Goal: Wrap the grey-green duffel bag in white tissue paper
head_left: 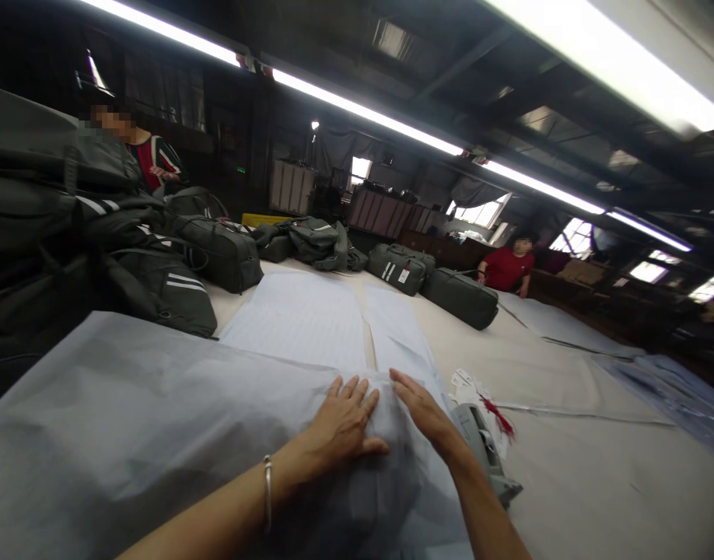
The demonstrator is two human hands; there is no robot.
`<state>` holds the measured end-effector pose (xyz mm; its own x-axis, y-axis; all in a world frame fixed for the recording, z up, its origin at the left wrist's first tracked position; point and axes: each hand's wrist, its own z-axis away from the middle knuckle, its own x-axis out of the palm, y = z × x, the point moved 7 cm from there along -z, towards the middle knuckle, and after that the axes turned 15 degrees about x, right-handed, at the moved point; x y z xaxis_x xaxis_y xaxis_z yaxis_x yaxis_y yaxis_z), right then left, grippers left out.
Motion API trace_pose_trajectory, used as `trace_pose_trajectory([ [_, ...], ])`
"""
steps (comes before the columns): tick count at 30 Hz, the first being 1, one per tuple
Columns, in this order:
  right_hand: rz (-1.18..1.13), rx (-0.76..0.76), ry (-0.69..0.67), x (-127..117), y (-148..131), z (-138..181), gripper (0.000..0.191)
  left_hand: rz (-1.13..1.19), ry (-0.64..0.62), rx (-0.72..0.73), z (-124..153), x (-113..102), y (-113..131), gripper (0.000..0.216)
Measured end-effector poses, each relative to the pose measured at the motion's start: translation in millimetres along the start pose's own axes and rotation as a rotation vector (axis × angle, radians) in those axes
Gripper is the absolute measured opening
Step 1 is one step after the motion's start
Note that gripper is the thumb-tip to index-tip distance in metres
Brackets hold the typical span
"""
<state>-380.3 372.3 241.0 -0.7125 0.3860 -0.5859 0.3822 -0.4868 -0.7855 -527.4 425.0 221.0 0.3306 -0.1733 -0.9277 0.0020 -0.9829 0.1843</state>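
A large greyish-white translucent sheet or bag [176, 412] covers the near table, with a dark shape showing faintly through it. My left hand [345, 420] lies flat on this wrapping, fingers stretched and thumb out to the right, a bangle on its wrist. Along the wrapping's right side, my right hand [418, 404] is held edgewise with its fingers extended; nothing is gripped in it. Just right of that forearm sits a grey tool [479, 439], partly hidden, its kind unclear. White tags [465, 381] with red strings [498, 418] lie beside it.
Dark grey-green bags [217, 245] are piled at the left and lined across the back, one bag [459, 295] farther right. White sheets [299, 315] lie ahead on the pale tabletop [567, 381]. Clear plastic [666, 389] lies far right. Two other people stand beyond the table.
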Motion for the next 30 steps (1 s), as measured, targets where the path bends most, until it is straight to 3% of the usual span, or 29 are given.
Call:
trace_pose_trajectory([
  [4,0.183,-0.123,0.014,-7.1,-21.3,-17.9,0.064,-0.002,-0.019,0.011,3.8,-5.1,-0.3,0.088],
  [6,0.255,-0.118,-0.02,-1.4,-12.2,-33.0,0.058,0.016,-0.029,0.002,4.4,-7.4,0.0,0.086],
  [8,0.273,-0.048,-0.003,-13.1,12.6,-48.2,0.057,0.047,-0.057,-0.022,4.3,-9.5,-0.5,0.081],
  [10,0.272,0.044,0.083,-51.1,50.4,-57.4,0.062,0.08,-0.09,-0.05,3.7,-12.4,-1.1,0.074],
  [15,0.28,0.355,0.36,-202.5,193.8,-33.6,0.068,0.125,-0.053,-0.123,5.9,-20.9,-6.8,0.063],
  [16,0.263,0.433,0.401,-226.3,226.8,-22.6,0.068,0.119,-0.048,-0.134,7.8,-20.1,-9.2,0.064],
  [18,0.139,0.541,0.407,-251.9,286.6,-1.9,0.063,0.098,-0.053,-0.148,12.0,-15.7,-15.3,0.064],
  [20,-0.003,0.58,0.336,-250.5,330.6,11.0,0.057,0.077,-0.047,-0.152,15.4,-11.0,-22.6,0.064],
  [22,-0.162,0.593,0.206,-232.3,357.3,14.9,0.059,0.067,-0.04,-0.153,17.1,-7.8,-29.5,0.061],
  [25,-0.352,0.626,0.094,-208.2,374.1,11.2,0.061,0.07,-0.058,-0.151,16.2,-6.2,-34.2,0.057],
  [30,-0.392,0.628,0.157,-200.1,383.4,-5.1,0.057,0.101,-0.086,-0.181,9.0,-11.1,-27.5,0.051],
])
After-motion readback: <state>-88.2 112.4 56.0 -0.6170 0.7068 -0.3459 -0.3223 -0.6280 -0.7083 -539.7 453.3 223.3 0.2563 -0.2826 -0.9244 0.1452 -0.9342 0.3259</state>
